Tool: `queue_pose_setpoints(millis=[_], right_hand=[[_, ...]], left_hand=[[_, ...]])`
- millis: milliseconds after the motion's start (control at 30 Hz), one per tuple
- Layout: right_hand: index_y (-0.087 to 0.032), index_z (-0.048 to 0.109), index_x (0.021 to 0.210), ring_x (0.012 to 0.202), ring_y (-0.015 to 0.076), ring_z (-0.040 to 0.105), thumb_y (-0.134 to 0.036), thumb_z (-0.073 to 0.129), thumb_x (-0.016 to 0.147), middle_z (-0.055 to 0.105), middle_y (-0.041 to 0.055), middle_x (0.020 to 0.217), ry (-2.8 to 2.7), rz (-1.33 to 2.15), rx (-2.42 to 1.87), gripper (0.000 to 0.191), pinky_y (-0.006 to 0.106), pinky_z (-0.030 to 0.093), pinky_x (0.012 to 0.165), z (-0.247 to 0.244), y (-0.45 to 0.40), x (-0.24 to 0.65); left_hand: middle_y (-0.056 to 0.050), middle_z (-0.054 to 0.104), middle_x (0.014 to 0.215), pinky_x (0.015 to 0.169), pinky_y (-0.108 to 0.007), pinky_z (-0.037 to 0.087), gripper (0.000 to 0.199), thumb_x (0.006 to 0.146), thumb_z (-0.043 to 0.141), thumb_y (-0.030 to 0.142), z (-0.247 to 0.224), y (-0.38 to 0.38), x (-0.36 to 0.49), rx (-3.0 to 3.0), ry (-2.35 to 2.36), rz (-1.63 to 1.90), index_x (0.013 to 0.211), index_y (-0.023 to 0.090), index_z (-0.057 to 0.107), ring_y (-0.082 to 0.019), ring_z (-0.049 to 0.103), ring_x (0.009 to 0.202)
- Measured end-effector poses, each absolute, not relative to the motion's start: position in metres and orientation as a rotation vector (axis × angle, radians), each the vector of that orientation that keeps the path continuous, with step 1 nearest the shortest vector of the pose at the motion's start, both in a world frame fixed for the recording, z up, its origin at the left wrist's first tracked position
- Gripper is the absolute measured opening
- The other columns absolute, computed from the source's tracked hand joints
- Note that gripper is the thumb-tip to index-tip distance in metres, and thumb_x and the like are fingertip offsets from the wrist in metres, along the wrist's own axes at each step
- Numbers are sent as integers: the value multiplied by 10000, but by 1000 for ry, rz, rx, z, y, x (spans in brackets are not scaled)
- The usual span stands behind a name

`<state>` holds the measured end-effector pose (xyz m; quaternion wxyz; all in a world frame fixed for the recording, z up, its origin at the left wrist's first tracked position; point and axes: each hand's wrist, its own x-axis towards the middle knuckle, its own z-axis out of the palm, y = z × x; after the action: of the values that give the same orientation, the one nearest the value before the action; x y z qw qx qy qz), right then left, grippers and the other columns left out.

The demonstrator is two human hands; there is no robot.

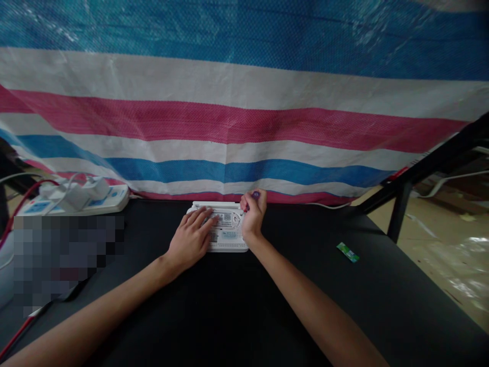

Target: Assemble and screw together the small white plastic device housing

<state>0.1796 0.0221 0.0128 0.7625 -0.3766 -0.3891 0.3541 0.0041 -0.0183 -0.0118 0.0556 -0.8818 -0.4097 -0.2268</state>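
A white router [229, 244] lies underside up on the black table, with printed labels and rows of vent holes showing. Spread over its left part, my left hand [192, 235] rests with the fingers stretched out flat. At the router's right edge, my right hand [252, 216] is wrapped in a fist around an upright screwdriver [255, 195]. Only the purple end of its handle shows above the fist. The shaft and tip are hidden behind the hand, so I cannot tell where they touch the router.
A white power strip [120, 196] with several plugs and cables stands at the back left. A small green packet [348, 252] lies on the table [305, 275] to the right. Behind hangs a striped plastic sheet [229, 122]. A black metal frame [399, 211] rises at the right edge.
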Motion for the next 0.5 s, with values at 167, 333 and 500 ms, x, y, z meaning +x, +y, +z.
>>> queue_pose_setpoints(millis=[167, 333, 500], right_hand=[[-269, 364, 904, 558, 115, 365, -456, 538, 857, 347, -72, 632, -911, 776, -823, 260, 255, 330, 581, 9, 17, 174], [-268, 341, 865, 518, 113, 337, -505, 501, 876, 333, -73, 615, -911, 779, -831, 287, 258, 298, 529, 14, 16, 175], [-263, 352, 862, 499, 101, 377, -433, 574, 844, 394, -93, 583, -906, 774, -753, 280, 252, 328, 529, 14, 22, 176]], left_hand=[[-145, 533, 1390, 1053, -515, 384, 429, 883, 446, 171, -10, -19, 4, -2682, -1242, -670, 1293, 156, 568, -319, 451, 1315], [-140, 531, 1392, 1064, -512, 367, 414, 889, 452, 182, -9, -18, 4, -2700, -1251, -658, 1282, 154, 580, -319, 446, 1314], [-145, 540, 1381, 1057, -519, 377, 412, 893, 448, 188, -10, -18, 3, -2696, -1241, -670, 1279, 147, 584, -325, 455, 1307]])
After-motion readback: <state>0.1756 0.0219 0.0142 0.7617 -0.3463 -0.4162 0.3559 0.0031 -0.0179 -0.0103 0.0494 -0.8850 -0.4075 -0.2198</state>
